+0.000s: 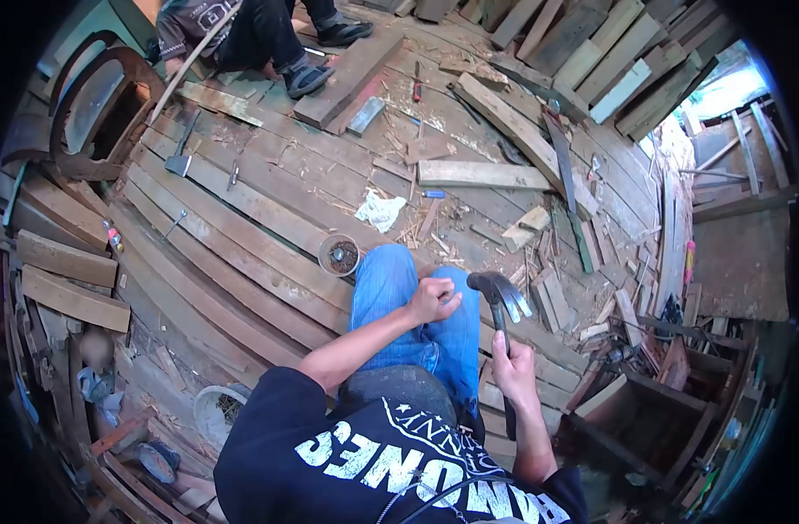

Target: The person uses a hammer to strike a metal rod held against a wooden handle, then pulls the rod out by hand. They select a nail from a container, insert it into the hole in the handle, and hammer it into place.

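In my right hand (515, 365) is a claw hammer (499, 297), its dark handle gripped and its head raised beside my knee. My left hand (435, 300) rests over my jeans near the knees with the fingers curled closed. Whatever those fingers may hold is too small or hidden to make out. Just left of my knee stands a small round tub (338, 254) with dark small pieces inside. A crumpled white cloth (380, 210) lies on the floorboards ahead.
Long boards (233, 253) run along the left. An axe (180, 162), a hand saw (559, 155), a red-handled screwdriver (417, 86) and wood scraps lie about. Another person (268, 35) sits at the top left by a thick beam (351, 77). Stacked lumber (609, 52) fills the top right.
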Available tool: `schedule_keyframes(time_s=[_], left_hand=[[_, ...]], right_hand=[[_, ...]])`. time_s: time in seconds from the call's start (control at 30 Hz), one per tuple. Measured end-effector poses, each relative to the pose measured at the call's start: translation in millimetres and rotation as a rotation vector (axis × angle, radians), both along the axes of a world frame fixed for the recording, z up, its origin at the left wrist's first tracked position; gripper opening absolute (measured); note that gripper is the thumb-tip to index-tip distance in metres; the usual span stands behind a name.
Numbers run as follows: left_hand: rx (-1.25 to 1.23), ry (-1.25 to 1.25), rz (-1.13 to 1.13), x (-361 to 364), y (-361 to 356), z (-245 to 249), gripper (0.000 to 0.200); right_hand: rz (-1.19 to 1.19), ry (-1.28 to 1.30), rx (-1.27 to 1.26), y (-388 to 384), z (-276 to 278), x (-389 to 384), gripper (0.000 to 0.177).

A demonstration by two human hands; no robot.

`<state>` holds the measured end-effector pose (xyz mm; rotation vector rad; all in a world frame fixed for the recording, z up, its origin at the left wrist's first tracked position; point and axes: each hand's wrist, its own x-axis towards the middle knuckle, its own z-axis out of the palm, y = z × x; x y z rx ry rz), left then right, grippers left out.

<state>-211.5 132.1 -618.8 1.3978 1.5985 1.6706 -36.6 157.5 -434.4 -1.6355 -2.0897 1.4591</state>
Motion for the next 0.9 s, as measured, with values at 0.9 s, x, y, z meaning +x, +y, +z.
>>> schedule_keyframes(time_s=[0.9], left_hand=[[-0.356,-0.004,-0.203,-18.8,-20.1,-45.8,0.025]], right_hand=[[-0.219,0.031,-0.144,15.0,-33.5,30.1,0.05]])
